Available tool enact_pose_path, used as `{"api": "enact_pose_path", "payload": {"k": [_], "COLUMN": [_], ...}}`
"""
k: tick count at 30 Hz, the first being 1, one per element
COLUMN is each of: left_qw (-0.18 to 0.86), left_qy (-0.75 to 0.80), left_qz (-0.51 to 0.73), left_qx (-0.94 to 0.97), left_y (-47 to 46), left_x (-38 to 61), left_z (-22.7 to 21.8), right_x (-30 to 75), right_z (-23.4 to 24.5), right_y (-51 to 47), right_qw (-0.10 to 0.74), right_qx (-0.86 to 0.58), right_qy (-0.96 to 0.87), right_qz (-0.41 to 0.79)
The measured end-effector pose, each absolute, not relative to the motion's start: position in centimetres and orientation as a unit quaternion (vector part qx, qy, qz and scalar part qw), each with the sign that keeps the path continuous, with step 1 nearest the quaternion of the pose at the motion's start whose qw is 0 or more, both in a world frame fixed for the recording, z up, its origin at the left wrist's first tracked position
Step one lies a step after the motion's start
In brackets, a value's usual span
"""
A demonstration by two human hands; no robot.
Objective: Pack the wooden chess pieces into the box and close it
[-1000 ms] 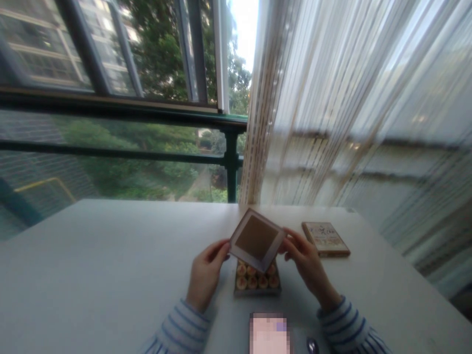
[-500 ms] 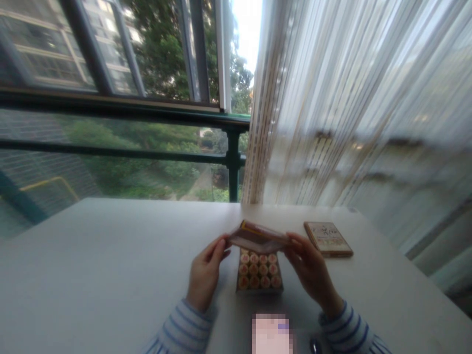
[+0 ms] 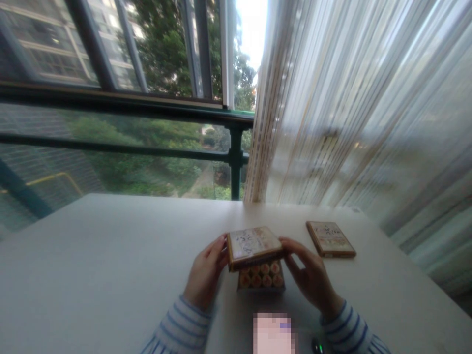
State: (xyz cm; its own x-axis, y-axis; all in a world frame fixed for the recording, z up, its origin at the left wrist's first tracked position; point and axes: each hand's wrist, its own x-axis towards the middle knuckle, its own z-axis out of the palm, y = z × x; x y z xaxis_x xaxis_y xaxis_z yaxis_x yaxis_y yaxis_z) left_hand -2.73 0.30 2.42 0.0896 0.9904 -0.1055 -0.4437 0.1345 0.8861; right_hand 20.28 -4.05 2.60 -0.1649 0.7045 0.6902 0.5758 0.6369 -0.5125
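Between my two hands is a shallow box lid (image 3: 255, 243), cream on top with dark brush writing and brown sides. My left hand (image 3: 205, 270) pinches its left edge, and my right hand (image 3: 311, 275) grips its right edge. The lid is tilted and held above a box of round pieces (image 3: 261, 280). Those pieces are pale discs with red marks, packed in rows, and the lid hides the far rows. A second lid (image 3: 331, 239) with similar writing lies flat on the table, beyond my right hand.
The white table (image 3: 110, 275) reaches to a window with a green railing (image 3: 236, 157). A striped sheer curtain (image 3: 332, 123) hangs at the right. A blurred-out pink rectangle (image 3: 273, 334) and a small dark object (image 3: 317, 345) are near the front edge.
The lid has turned over in my hands: its hollow inside showed before, and now its printed top faces up. It sits slightly lower, covering more of the box.
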Motion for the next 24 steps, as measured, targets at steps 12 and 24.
{"api": "enact_pose_path", "payload": {"k": [12, 24], "left_qw": [0.67, 0.661], "left_qy": [0.429, 0.437], "left_qz": [0.51, 0.508], "left_qx": [0.328, 0.337], "left_y": [-0.12, -0.36], "left_x": [-3.24, -3.05], "left_z": [2.6, 2.62], "right_x": [19.76, 19.42], "right_z": [2.25, 2.28], "right_y": [-3.89, -4.0], "right_qw": [0.486, 0.519], "right_qx": [-0.42, -0.47], "right_qy": [-0.762, -0.679], "right_qz": [0.086, 0.222]}}
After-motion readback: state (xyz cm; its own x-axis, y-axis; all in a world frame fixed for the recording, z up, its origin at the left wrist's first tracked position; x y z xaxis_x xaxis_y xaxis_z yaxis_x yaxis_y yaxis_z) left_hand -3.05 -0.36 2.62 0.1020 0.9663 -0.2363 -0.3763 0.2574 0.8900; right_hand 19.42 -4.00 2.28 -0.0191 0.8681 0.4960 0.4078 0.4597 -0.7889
